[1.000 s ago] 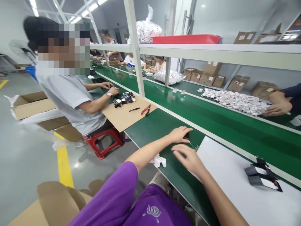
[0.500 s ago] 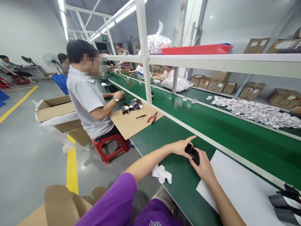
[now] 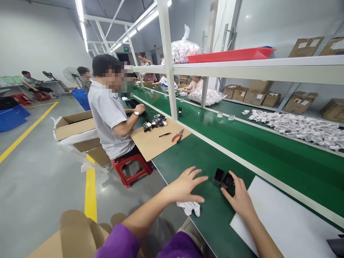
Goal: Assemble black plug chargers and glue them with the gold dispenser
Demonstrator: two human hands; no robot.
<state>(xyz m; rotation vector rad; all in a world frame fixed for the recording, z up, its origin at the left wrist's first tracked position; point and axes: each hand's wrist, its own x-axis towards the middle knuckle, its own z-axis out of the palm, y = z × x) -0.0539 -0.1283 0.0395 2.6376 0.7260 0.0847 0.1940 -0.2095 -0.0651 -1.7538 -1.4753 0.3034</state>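
So my left hand (image 3: 182, 189) is now off the black boxes, fingers spread wide and holding nothing, where a moment ago both hands were on them. That leaves just my right hand (image 3: 240, 201) on the job, thumb and fingers gripping the right black box (image 3: 228, 180). The left black box (image 3: 218, 176) sits right beside it on the green bench (image 3: 196, 154). Left arm's stretched forward, palm down, near a crumpled white cloth (image 3: 190, 208).

Bright, even light from ceiling tubes (image 3: 80, 10); soft glare on the green belt (image 3: 242, 139); edges stretched
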